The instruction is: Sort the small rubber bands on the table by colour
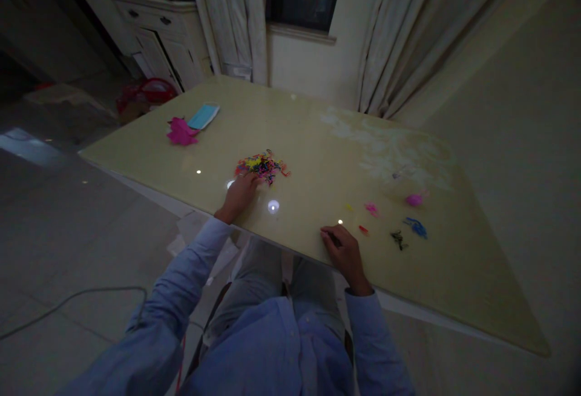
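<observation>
A mixed heap of small colourful loops, which look like rubber bands [263,165], lies on the table. My left hand [242,192] is at the heap's near edge, its fingers bent and drawn together against the bands; what lies between the fingertips is too small to make out. Farther right, my right hand [344,250] rests near the table's front edge with fingers curled and thumb against them; whatever they enclose is hidden. Beyond it lie small separate groups: red bands [364,230], pink bands [371,209], yellow bands [349,207], black bands [399,239] and blue bands [416,227].
A pale glossy table [299,135] spans the view. A crumpled magenta piece [182,132] and a blue face mask [204,116] lie at its far left. A purple bundle [414,200] sits toward the right. Behind are a cabinet [158,26] and curtains [408,33].
</observation>
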`<state>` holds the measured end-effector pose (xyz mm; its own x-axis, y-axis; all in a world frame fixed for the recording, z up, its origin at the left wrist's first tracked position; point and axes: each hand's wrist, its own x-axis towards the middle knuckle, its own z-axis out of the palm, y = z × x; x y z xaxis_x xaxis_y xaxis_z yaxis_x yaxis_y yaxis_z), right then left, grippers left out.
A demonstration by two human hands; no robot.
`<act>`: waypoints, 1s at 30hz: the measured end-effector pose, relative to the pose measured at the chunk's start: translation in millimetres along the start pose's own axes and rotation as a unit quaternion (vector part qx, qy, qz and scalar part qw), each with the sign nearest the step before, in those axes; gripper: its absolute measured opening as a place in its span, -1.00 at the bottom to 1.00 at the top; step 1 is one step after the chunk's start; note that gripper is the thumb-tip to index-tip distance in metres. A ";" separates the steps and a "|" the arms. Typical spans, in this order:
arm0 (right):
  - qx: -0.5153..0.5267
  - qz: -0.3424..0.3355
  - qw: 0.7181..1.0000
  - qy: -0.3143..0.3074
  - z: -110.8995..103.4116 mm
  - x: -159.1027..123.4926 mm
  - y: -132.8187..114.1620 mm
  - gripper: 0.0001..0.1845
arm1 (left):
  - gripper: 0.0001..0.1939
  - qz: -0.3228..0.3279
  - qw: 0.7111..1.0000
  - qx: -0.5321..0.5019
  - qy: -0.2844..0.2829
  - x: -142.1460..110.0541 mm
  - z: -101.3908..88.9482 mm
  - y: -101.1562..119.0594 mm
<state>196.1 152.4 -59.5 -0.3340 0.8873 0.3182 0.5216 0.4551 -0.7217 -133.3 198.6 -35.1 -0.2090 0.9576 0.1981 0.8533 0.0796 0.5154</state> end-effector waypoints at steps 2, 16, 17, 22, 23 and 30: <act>0.004 0.000 1.000 0.001 0.0 -0.2 -0.2 -0.80 | -0.71 -0.019 0.993 -0.118 0.027 -2.4 -2.8 3.8; 0.018 0.013 1.000 0.001 3.4 -1.0 -1.9 -0.81 | -0.60 -0.120 0.707 -0.659 -0.226 -57.7 -5.7 158.7; 0.018 0.014 1.000 0.003 3.9 -1.4 -1.9 -0.81 | -0.61 -0.111 0.711 -0.653 -0.238 -56.3 1.4 167.4; 0.005 0.014 1.000 -0.005 6.3 -2.4 -1.4 -0.81 | -0.72 -0.004 0.828 -0.513 -0.226 -25.4 56.4 203.4; 0.003 0.017 1.000 -0.012 6.7 -2.5 -1.2 -0.81 | -0.74 0.046 0.861 -0.459 -0.214 -16.7 68.7 211.1; 0.010 0.022 0.999 -0.028 7.9 -2.3 -3.0 -0.84 | -0.76 0.274 0.936 -0.034 -0.217 27.2 135.2 254.7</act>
<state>189.1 148.5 -63.0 -0.3552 0.9006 0.2504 0.5208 0.4131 -0.7470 142.9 282.4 -11.2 0.4779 0.8730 0.0977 0.7400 -0.4600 0.4907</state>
